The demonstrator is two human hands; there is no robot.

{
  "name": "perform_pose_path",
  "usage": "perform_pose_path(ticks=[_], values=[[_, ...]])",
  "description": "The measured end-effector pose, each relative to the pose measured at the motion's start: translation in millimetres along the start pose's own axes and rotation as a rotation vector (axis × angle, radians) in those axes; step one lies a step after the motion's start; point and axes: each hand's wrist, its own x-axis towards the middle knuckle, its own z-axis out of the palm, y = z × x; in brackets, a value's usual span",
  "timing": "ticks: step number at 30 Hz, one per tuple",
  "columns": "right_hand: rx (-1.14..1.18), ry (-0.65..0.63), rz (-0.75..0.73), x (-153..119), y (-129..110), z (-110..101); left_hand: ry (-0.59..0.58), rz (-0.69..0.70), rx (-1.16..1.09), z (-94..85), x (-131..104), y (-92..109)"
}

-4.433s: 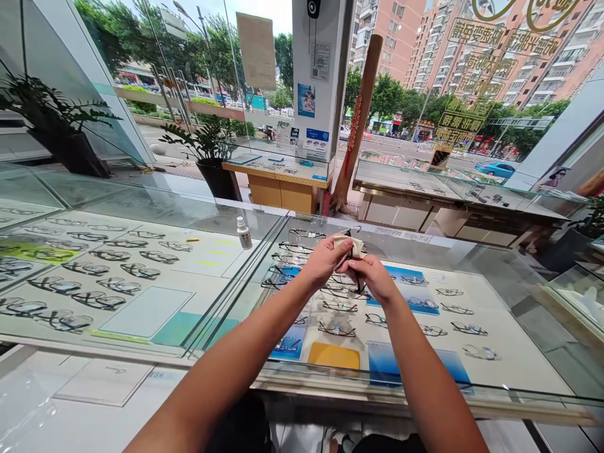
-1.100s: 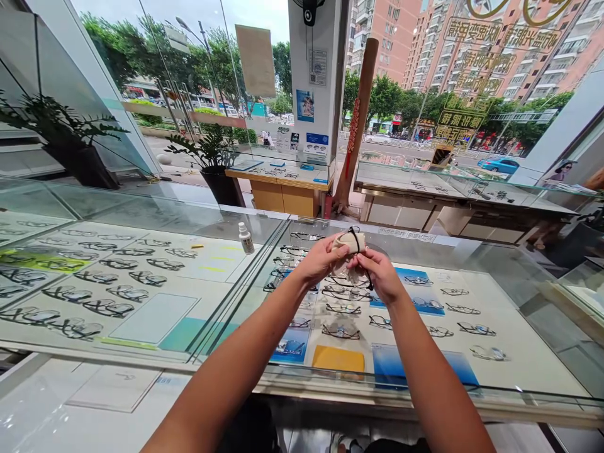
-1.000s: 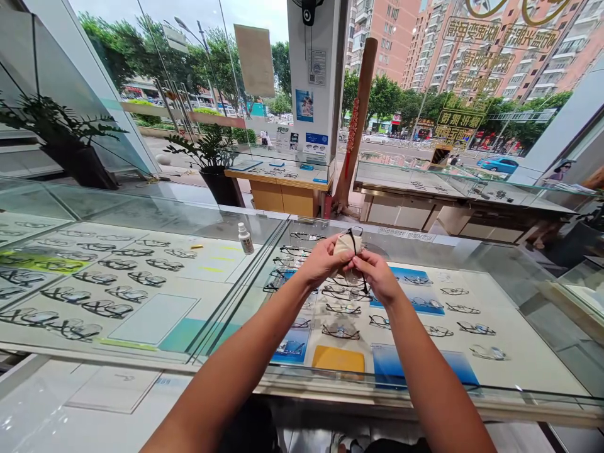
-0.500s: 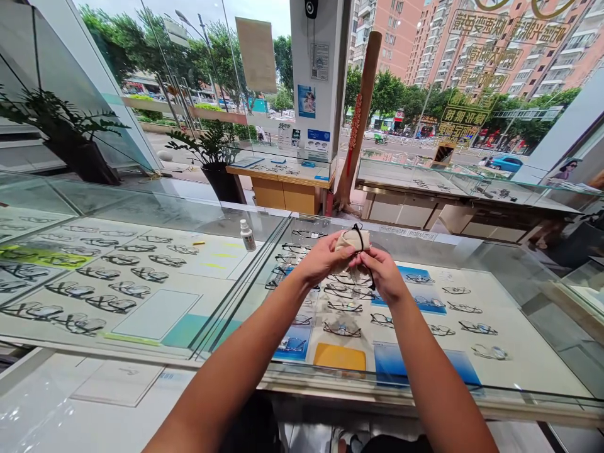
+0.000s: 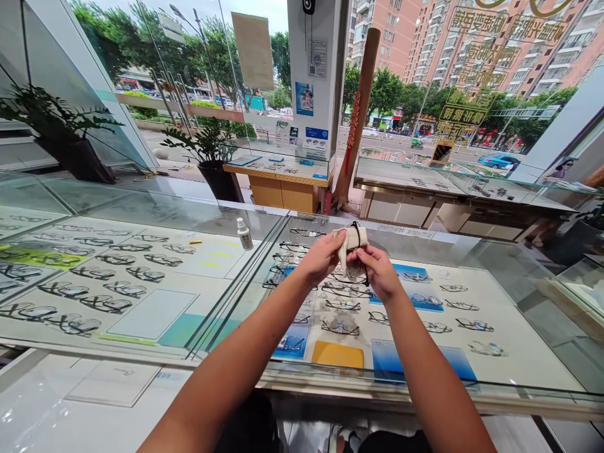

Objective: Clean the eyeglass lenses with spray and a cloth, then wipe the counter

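Note:
Above the glass display case, my left hand [image 5: 324, 257] is closed on a cream cleaning cloth [image 5: 348, 250], which wraps over part of a pair of dark-framed eyeglasses [image 5: 357, 230]. My right hand [image 5: 379, 269] pinches the frame from the other side, near a dark temple that hangs down beside the fingers. The cloth covers much of the lenses, and a loose corner of it droops below the left fingertips. A small white spray bottle [image 5: 244, 234] stands upright on the glass top, to the left of my hands.
Rows of eyeglasses [image 5: 340, 327] lie inside the glass case [image 5: 528, 377] under my arms, with a yellow case [image 5: 338, 357] near its front. More frames [image 5: 97, 303] fill the left case. A leaning wooden post [image 5: 361, 113] and potted plant [image 5: 219, 170] stand beyond.
The cloth has shifted in my left hand, and its loose corner now hangs lower. My right fingers have moved slightly along the frame. The view has turned a little.

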Motion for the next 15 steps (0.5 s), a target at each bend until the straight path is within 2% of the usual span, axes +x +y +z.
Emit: perform_pose_path(ticks=[7,11,15], values=[[0.142,0.149,-0.072,3,-8,-11,0.011,0.062,-0.050,-8.2,4,2],[0.184,0.295,-0.183,7,-11,-20,-0.039,-0.013,0.029,-8.2,1,2],[0.191,0.319,-0.210,6,-12,-19,-0.100,-0.098,0.101,1.0,-7,-4]])
